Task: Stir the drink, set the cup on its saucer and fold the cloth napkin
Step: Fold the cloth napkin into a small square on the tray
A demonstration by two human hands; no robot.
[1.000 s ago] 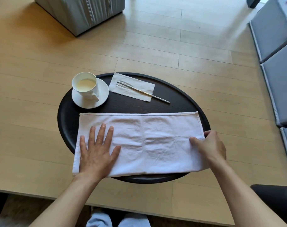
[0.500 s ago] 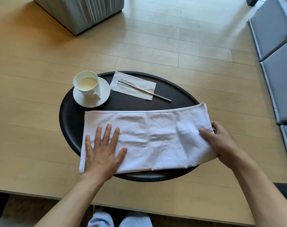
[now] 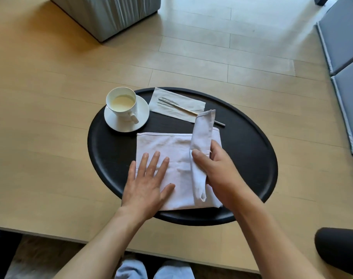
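Observation:
A white cloth napkin [image 3: 171, 150] lies on the round black tray table [image 3: 248, 154]. My left hand [image 3: 149, 184] presses flat on the napkin's left part, fingers spread. My right hand [image 3: 215, 170] grips the napkin's right end, which stands up in a raised fold above the middle of the cloth. At the tray's far left a white cup [image 3: 122, 102] of pale drink stands on its white saucer [image 3: 143, 113]. A thin metal stirrer [image 3: 179, 107] rests on a paper napkin [image 3: 191, 103] at the back.
A grey upholstered stool [image 3: 111, 13] stands on the wooden floor at the back left. Grey-blue cushions [image 3: 344, 37] line the right edge. A dark rounded object [image 3: 340, 252] sits at the lower right. My knees show at the bottom.
My right hand has lifted the napkin's right end and carried it leftward over the middle of the cloth. My left hand stays pressed on the left part.

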